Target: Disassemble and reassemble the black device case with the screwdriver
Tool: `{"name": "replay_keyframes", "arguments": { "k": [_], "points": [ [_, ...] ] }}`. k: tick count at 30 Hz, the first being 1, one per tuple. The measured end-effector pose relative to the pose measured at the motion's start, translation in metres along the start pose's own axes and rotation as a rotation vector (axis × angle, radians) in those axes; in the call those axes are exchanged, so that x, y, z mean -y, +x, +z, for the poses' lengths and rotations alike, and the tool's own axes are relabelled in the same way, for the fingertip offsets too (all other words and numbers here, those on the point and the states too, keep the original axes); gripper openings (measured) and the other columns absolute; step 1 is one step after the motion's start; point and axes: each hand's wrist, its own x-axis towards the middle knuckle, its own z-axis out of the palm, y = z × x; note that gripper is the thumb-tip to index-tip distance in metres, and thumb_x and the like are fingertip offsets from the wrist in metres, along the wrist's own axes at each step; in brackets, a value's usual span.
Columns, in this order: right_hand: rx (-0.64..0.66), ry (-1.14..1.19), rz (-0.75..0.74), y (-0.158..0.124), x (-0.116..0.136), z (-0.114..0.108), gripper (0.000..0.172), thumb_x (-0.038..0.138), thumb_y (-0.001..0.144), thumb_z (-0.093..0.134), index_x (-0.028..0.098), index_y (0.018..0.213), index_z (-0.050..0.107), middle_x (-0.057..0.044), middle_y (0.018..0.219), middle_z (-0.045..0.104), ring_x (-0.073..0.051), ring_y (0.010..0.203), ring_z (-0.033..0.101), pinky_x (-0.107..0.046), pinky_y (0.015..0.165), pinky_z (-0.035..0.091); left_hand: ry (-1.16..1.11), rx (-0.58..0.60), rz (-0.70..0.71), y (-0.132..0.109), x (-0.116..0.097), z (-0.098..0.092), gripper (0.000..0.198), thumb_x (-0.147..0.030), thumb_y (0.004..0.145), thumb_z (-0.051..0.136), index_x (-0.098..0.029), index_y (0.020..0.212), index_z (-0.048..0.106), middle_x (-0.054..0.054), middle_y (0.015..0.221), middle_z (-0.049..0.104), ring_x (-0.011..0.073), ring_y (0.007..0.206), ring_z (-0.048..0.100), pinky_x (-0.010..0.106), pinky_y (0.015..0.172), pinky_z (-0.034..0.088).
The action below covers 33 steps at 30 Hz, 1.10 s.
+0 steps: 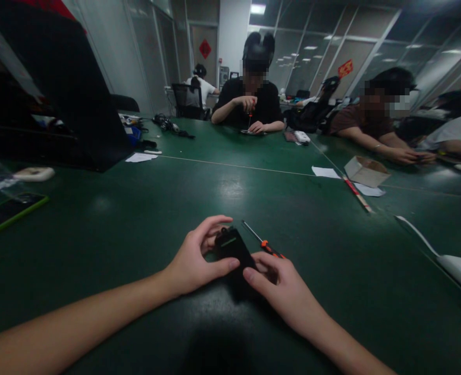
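Between my two hands is a black, flat, box-like device (234,252) with a small knob or loop at its far end and a thin greenish strip near the top. My left hand (199,260) grips its left side, thumb across the face and fingers curled round the far end. On the right edge, my right hand (279,284) holds it with the thumb on the face and the fingers behind. The device's underside is hidden. Just beyond my right hand lies a screwdriver (264,244) with an orange and black handle, its shaft pointing away to the left.
On the left are a phone with a green edge (13,213), a white ring-shaped item (34,174) and a large dark panel (58,83). To the right stand a small open box (366,171) and a white object with a cable (459,271). Co-workers sit across the green table (136,208).
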Motion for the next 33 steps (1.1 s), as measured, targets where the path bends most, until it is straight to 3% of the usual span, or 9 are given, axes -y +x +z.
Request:
{"name": "replay_keyframes", "arguments": {
  "k": [3, 6, 9, 11, 21, 28, 33],
  "points": [
    [0.056, 0.165, 0.024, 0.001, -0.003, 0.004, 0.034, 0.045, 0.079, 0.072, 0.017, 0.099, 0.069, -0.003, 0.082, 0.068, -0.018, 0.074, 0.061, -0.027, 0.065, 0.045, -0.14, -0.001, -0.035, 0.004, 0.004, 0.0, 0.074, -0.035, 0.074, 0.079, -0.022, 0.135, 0.04, 0.01, 0.116, 0.064, 0.0211, 0.096, 0.067, 0.033, 0.085, 0.052],
    [0.038, 0.24, -0.027, 0.003, -0.006, 0.005, 0.038, 0.05, 0.084, 0.066, 0.016, 0.102, 0.069, -0.003, 0.081, 0.067, -0.017, 0.071, 0.06, -0.027, 0.063, 0.046, -0.024, 0.159, -0.018, 0.006, 0.0, 0.001, 0.083, -0.035, 0.068, 0.083, -0.021, 0.139, 0.041, 0.011, 0.118, 0.066, 0.0226, 0.097, 0.066, 0.035, 0.088, 0.051],
    [0.01, 0.258, -0.065, 0.003, -0.007, 0.005, 0.036, 0.048, 0.086, 0.065, 0.017, 0.106, 0.069, -0.003, 0.081, 0.066, -0.015, 0.07, 0.058, -0.026, 0.065, 0.046, 0.149, 0.35, -0.014, 0.007, -0.009, 0.003, 0.057, -0.033, 0.074, 0.079, -0.019, 0.126, 0.06, 0.009, 0.118, 0.069, 0.025, 0.103, 0.065, 0.038, 0.093, 0.049],
    [0.015, 0.26, -0.063, 0.003, -0.007, 0.004, 0.033, 0.044, 0.086, 0.067, 0.018, 0.107, 0.069, -0.001, 0.08, 0.065, -0.014, 0.07, 0.057, -0.026, 0.067, 0.046, 0.144, 0.396, -0.032, 0.007, -0.014, 0.004, 0.043, -0.032, 0.081, 0.071, -0.018, 0.122, 0.064, 0.01, 0.118, 0.07, 0.0254, 0.106, 0.066, 0.039, 0.095, 0.049],
    [0.095, 0.232, -0.023, 0.005, -0.005, 0.002, 0.037, 0.043, 0.085, 0.068, 0.018, 0.112, 0.062, 0.0, 0.08, 0.063, -0.014, 0.071, 0.057, -0.023, 0.062, 0.044, -0.024, 0.42, -0.108, 0.006, -0.017, 0.0, 0.042, -0.027, 0.083, 0.069, -0.017, 0.124, 0.063, 0.01, 0.121, 0.069, 0.0261, 0.11, 0.065, 0.038, 0.097, 0.046],
    [0.195, 0.242, -0.046, 0.003, -0.003, 0.002, 0.044, 0.046, 0.089, 0.064, 0.016, 0.119, 0.055, 0.0, 0.079, 0.061, -0.012, 0.066, 0.058, -0.023, 0.061, 0.044, 0.034, 0.362, -0.039, 0.001, -0.008, 0.005, 0.036, -0.04, 0.092, 0.055, -0.014, 0.117, 0.058, 0.008, 0.094, 0.071, 0.0227, 0.088, 0.067, 0.035, 0.082, 0.049],
    [0.17, 0.218, -0.077, 0.004, -0.005, 0.003, 0.044, 0.049, 0.092, 0.058, 0.015, 0.119, 0.053, 0.001, 0.075, 0.06, -0.012, 0.063, 0.059, -0.022, 0.057, 0.043, -0.031, 0.311, -0.071, -0.006, -0.005, 0.013, 0.032, -0.043, 0.097, 0.045, -0.015, 0.111, 0.052, 0.01, 0.103, 0.068, 0.021, 0.088, 0.065, 0.035, 0.084, 0.048]
  ]
}}
